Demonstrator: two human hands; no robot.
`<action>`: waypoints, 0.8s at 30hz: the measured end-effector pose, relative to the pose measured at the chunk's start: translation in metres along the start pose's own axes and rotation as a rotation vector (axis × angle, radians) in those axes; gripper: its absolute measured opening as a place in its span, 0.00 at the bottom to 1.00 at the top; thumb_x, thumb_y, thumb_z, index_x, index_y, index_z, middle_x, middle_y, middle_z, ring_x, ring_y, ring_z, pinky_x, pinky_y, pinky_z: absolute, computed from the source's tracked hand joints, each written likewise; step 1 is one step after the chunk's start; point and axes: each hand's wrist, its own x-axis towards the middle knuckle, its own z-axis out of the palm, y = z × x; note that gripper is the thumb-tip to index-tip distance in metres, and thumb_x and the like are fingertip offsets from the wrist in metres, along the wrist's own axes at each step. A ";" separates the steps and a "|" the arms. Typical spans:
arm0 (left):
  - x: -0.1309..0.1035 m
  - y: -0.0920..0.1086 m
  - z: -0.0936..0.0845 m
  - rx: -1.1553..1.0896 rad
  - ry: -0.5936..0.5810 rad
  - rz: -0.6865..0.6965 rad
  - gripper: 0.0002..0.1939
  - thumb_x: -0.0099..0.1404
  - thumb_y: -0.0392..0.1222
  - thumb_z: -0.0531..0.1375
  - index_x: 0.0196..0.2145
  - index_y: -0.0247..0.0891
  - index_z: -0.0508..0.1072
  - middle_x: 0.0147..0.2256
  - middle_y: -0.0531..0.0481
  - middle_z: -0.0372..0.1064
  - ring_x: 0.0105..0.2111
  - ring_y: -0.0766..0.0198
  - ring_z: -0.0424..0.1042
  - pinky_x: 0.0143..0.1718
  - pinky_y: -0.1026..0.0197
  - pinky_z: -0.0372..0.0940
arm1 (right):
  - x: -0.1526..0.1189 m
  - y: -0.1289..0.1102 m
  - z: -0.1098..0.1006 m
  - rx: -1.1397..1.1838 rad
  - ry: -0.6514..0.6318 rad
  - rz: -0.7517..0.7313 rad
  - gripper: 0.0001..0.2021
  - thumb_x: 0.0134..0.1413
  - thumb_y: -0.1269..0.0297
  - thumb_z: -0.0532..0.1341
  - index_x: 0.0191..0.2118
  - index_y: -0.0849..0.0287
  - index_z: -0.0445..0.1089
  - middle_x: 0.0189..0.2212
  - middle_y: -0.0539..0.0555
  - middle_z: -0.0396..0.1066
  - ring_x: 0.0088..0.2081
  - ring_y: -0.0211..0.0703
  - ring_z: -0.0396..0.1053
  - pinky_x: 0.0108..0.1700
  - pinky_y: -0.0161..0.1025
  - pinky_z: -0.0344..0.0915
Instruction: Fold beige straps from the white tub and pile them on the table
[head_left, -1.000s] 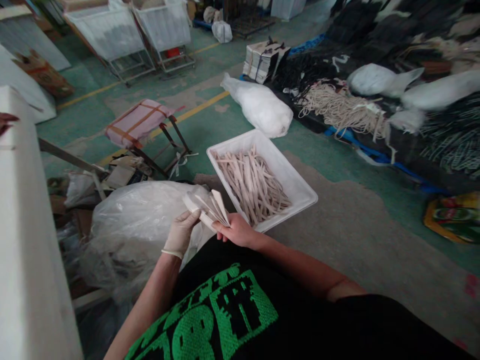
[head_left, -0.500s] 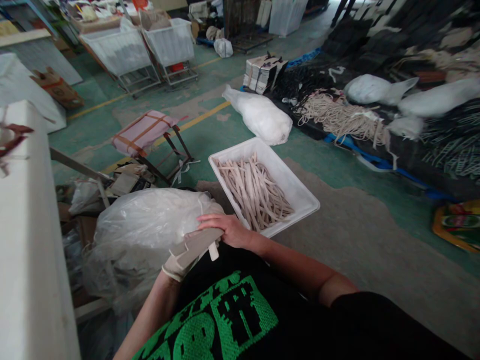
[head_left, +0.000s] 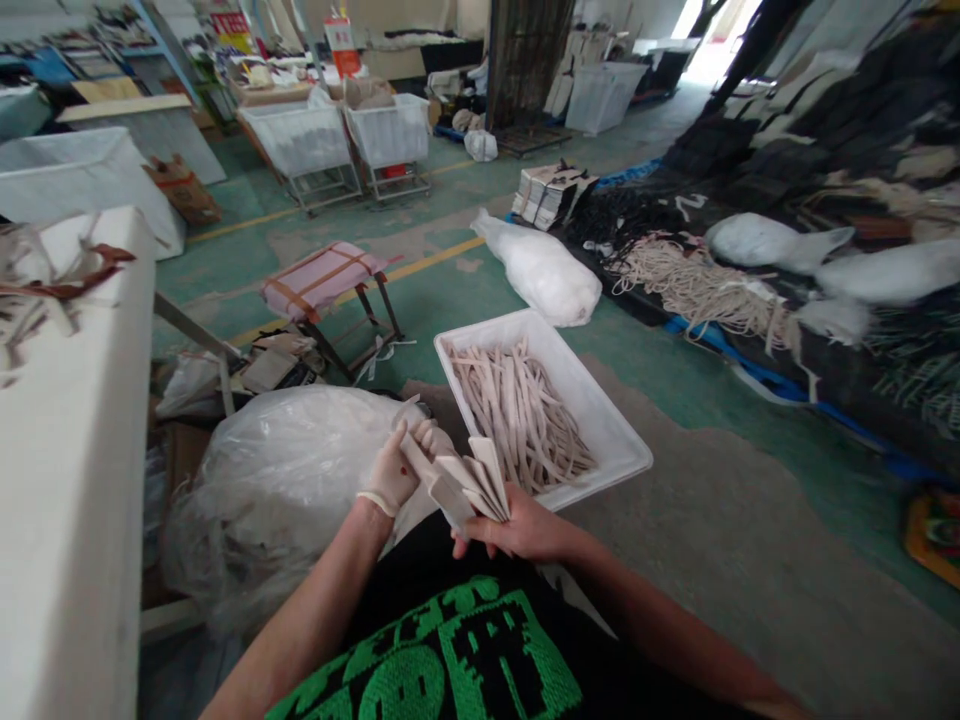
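Observation:
Pale beige flat strips [head_left: 453, 499] run between my two hands in front of my black shirt. My left hand [head_left: 396, 473], in a whitish glove with a small red spot, is closed around one part of them. Bare, my right hand [head_left: 536, 528] grips the other part, where several squared ends fan upward. Just beyond my hands a white plastic bin [head_left: 611, 425] holds many similar long strips [head_left: 517, 410] in a loose pile. A clear plastic bag [head_left: 292, 450] bulges beside my left hand; its contents are hard to make out.
At the left stands a white table [head_left: 82, 400] with strip scraps on it. A stool with a pink cover [head_left: 326, 280] is beyond the bag. A white sack [head_left: 551, 275] lies on the green floor, and bundled cords [head_left: 705, 285] lie at the right.
My hands were together over the bag; now they are apart, with the fanned strip ends showing in my right hand. The view has tilted up and turned slightly left.

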 end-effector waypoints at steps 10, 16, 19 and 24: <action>-0.024 0.120 -0.014 -0.249 0.225 0.555 0.16 0.77 0.41 0.49 0.40 0.38 0.76 0.27 0.54 0.75 0.23 0.73 0.72 0.31 0.69 0.69 | -0.037 0.065 -0.041 -0.024 0.159 0.218 0.18 0.55 0.50 0.65 0.31 0.64 0.77 0.29 0.57 0.77 0.27 0.38 0.68 0.23 0.31 0.62; -0.047 0.078 -0.012 0.289 -0.020 0.493 0.22 0.67 0.56 0.62 0.47 0.35 0.79 0.32 0.46 0.77 0.24 0.69 0.70 0.26 0.69 0.64 | -0.001 0.033 -0.022 0.074 0.133 0.085 0.19 0.56 0.48 0.65 0.33 0.62 0.77 0.24 0.52 0.73 0.19 0.32 0.57 0.24 0.34 0.61; -0.054 0.033 -0.015 0.549 -0.141 0.297 0.30 0.63 0.61 0.64 0.50 0.31 0.79 0.39 0.39 0.79 0.32 0.60 0.75 0.31 0.65 0.65 | 0.032 0.012 -0.008 0.222 0.191 -0.037 0.19 0.56 0.46 0.65 0.34 0.61 0.78 0.17 0.47 0.64 0.18 0.32 0.51 0.26 0.37 0.64; -0.064 0.000 -0.023 0.746 -0.275 0.200 0.33 0.66 0.65 0.58 0.52 0.32 0.79 0.44 0.38 0.79 0.40 0.55 0.75 0.39 0.61 0.65 | 0.073 -0.005 0.003 0.275 0.340 -0.120 0.20 0.49 0.46 0.68 0.31 0.61 0.74 0.16 0.43 0.57 0.18 0.30 0.51 0.25 0.34 0.63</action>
